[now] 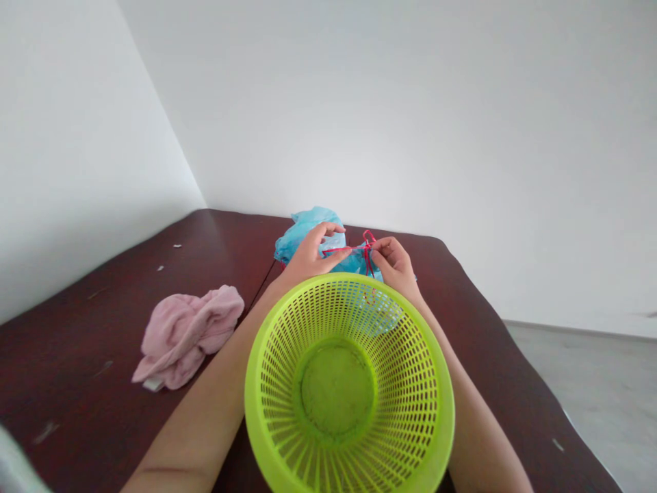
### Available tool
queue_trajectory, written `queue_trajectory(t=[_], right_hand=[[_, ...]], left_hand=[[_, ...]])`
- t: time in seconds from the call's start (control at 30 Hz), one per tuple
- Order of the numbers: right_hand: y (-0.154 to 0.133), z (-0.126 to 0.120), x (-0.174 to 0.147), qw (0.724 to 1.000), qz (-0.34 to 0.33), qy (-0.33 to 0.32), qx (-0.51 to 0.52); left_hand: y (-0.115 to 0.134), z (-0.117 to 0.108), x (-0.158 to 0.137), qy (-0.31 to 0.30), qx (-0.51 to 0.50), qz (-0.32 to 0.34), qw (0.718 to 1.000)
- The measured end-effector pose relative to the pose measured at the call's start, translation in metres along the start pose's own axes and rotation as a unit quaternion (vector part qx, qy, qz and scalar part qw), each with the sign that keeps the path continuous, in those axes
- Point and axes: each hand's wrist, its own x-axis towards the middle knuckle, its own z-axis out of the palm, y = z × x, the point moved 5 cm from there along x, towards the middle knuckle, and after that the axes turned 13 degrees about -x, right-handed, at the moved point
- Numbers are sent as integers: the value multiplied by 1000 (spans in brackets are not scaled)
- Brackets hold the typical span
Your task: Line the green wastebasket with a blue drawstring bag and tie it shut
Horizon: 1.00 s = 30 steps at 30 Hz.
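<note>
A thin red string runs between my two hands, with loops and loose ends hanging near my right hand. That hand is closed, pinching the string between thumb and fingers. My left hand has its thumb stretched out along the string and its upper fingers curved above it. The string looks taut from this hand to the right one. Behind and beneath the hands lies a crumpled blue plastic bag, partly hidden by them. In front, between my forearms, is a green plastic basket with slotted sides; nothing shows inside it.
To the left a bunched pink cloth lies on the dark red-brown table. Small pale scraps are scattered on the tabletop. White walls stand behind and at the left; grey floor shows past the right edge.
</note>
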Motion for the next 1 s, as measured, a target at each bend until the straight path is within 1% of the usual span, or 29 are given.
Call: queue_trajectory(t=[0.03, 0.1, 0.13, 0.17, 0.33, 0.57, 0.6, 0.67, 0.73, 0.8, 0.9, 1.0], right_hand=[[-2, 2, -1, 1000, 1, -20, 11], [-4, 7, -2, 998, 6, -54, 29], [-4, 9, -3, 997, 9, -67, 35], [-3, 12, -4, 996, 13, -77, 38], [2, 16, -6, 994, 35, -100, 15], [5, 18, -7, 991, 41, -125, -14], [6, 17, -6, 992, 36, -115, -25], [8, 13, -4, 996, 23, -77, -49], [11, 6, -2, 997, 19, -40, -62], [14, -2, 0, 997, 23, -19, -72], [20, -12, 3, 994, 29, -12, -103], [25, -18, 6, 993, 28, -8, -111]], left_hand=[[0, 3, -1, -33, -8, 1, 999], [-4, 9, -1, -106, -36, -20, 993], [-7, 12, -1, -130, -46, -30, 990], [-11, 13, -1, -141, -50, -37, 988], [-24, 12, 1, -108, -48, -60, 991], [-28, 10, 3, -60, -23, -60, 996], [-30, 8, 4, -43, -29, -69, 996], [-35, 1, 7, 22, -53, -95, 994], [-42, -8, 9, 97, -82, -123, 984], [-49, -17, 11, 154, -106, -141, 972], [-59, -27, 11, 212, -156, -168, 950], [-66, -34, 10, 240, -234, -201, 920]])
